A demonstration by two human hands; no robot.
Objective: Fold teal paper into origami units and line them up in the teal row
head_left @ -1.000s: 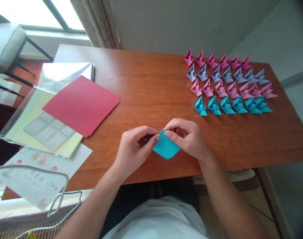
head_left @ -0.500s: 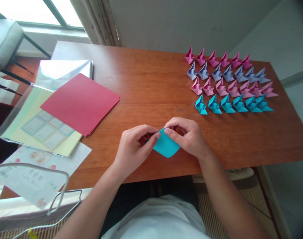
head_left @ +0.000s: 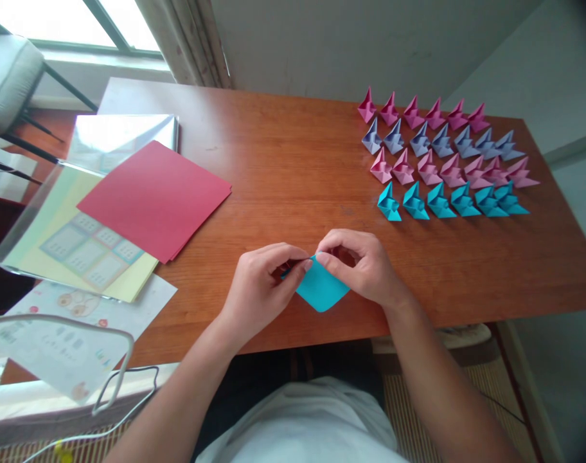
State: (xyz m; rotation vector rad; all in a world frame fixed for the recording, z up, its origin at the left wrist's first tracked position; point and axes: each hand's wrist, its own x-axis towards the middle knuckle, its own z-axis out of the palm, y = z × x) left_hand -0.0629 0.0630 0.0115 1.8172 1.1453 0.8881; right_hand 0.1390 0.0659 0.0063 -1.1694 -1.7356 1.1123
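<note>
A small turquoise sheet of origami paper (head_left: 322,287) is held between my hands near the table's front edge, one rounded corner pointing toward me. My left hand (head_left: 268,283) pinches its upper left part between thumb and forefinger. From the other side, the thumb and fingers of my right hand (head_left: 360,267) grip it close to the top corner. The fingertips of both hands nearly meet there. My fingers hide the upper edge and the back of the paper, so its folds cannot be made out.
Folded paper figures stand in rows at the back right: magenta (head_left: 412,113), lavender (head_left: 419,139), pink (head_left: 428,166) and turquoise (head_left: 440,200). Red paper sheets (head_left: 155,199) lie at left over a clear sleeve with yellow paper (head_left: 139,283). A printed sheet (head_left: 148,312) overhangs the front left edge.
Both hands keep their pinch on the turquoise paper. Its top corner and lower tip have shifted slightly toward me. The view has tilted a little; the rows of figures are unchanged.
</note>
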